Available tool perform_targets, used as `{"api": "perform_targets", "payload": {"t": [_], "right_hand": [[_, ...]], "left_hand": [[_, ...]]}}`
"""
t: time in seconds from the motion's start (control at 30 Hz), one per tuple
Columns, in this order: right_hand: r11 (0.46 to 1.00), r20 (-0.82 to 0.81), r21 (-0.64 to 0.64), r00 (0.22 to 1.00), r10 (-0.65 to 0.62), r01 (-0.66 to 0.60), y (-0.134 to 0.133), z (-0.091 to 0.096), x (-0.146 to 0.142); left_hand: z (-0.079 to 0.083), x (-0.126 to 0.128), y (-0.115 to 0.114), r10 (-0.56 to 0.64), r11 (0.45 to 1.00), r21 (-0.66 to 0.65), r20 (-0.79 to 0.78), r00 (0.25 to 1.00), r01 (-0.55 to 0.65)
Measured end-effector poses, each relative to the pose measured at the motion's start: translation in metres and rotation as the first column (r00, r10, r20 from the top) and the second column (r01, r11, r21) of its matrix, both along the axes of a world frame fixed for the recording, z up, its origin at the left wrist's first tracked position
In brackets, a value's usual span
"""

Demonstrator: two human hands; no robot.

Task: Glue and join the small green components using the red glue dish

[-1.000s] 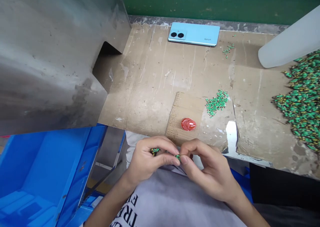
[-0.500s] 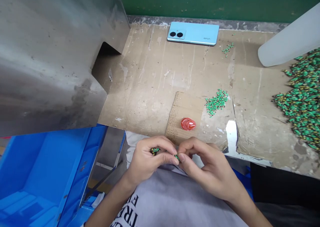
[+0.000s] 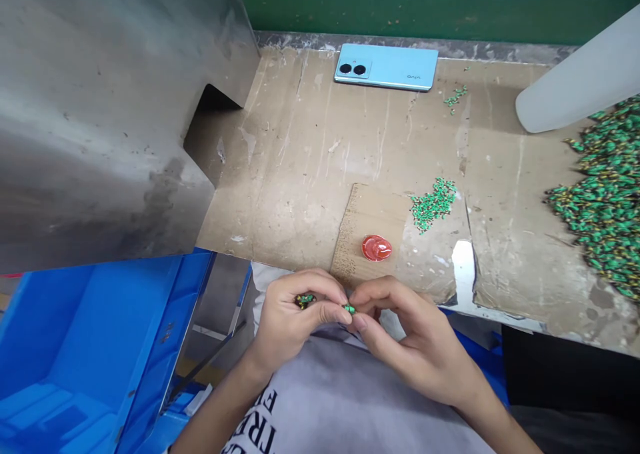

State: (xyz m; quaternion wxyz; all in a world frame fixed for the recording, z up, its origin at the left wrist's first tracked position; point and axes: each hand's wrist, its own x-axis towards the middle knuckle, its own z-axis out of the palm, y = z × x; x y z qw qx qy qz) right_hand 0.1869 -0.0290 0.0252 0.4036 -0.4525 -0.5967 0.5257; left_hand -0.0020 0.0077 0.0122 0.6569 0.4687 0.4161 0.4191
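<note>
My left hand (image 3: 293,321) and my right hand (image 3: 405,341) meet just below the table's front edge, over my lap. Both pinch one small green part (image 3: 349,308) between their fingertips. Several more small green and yellow parts (image 3: 304,300) sit cupped in my left palm. A red round cap (image 3: 377,248) lies on a cardboard scrap (image 3: 365,221) just beyond my hands. A small pile of green parts (image 3: 433,204) lies to its right on the table.
A large heap of green parts (image 3: 603,201) covers the right end of the worn table (image 3: 310,167). A light blue phone (image 3: 386,67) lies at the back. A white plastic container (image 3: 580,84) lies at the right. A grey metal housing (image 3: 110,121) stands left, above a blue bin (image 3: 95,347).
Both hands have drifted slightly up and left, still pinched together. The green part between the fingertips shows a little more now.
</note>
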Motion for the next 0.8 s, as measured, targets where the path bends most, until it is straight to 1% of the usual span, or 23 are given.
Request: {"api": "perform_targets", "payload": {"t": [0.1, 0.17, 0.27, 0.33, 0.43, 0.67, 0.8], "right_hand": [[1.000, -0.003, -0.009, 1.000, 0.003, -0.003, -0.0012, -0.0002, 0.0004], [1.000, -0.001, -0.003, 1.000, 0.006, -0.006, -0.0019, -0.0008, 0.0007], [1.000, 0.011, 0.012, 1.000, -0.003, 0.003, -0.0025, -0.0018, 0.0009], [1.000, 0.020, 0.024, 1.000, -0.012, 0.011, -0.0023, -0.0023, 0.0008], [0.999, 0.033, 0.046, 0.999, -0.028, 0.026, -0.0011, -0.0023, 0.0006], [0.996, 0.042, 0.078, 0.998, -0.040, 0.036, 0.0015, -0.0025, -0.0003], [0.996, 0.032, 0.079, 0.999, -0.037, 0.034, 0.0019, -0.0039, -0.0006]], "left_hand": [[0.0010, -0.0002, 0.0001, -0.003, 0.998, 0.055, -0.035, 0.999, 0.005], [0.0019, -0.0005, 0.0006, -0.003, 0.993, 0.117, -0.079, 0.997, 0.012], [0.0025, -0.0011, 0.0012, -0.001, 0.973, 0.229, -0.138, 0.990, 0.033], [0.0018, -0.0009, 0.0011, -0.001, 0.961, 0.274, -0.162, 0.987, 0.046], [-0.0001, 0.0004, -0.0001, 0.010, 0.959, 0.282, -0.162, 0.987, 0.037], [-0.0046, 0.0030, -0.0041, 0.079, 0.956, 0.292, -0.132, 0.988, -0.038], [-0.0067, 0.0041, -0.0032, 0.094, 0.923, 0.380, -0.074, 0.993, -0.059]]}}
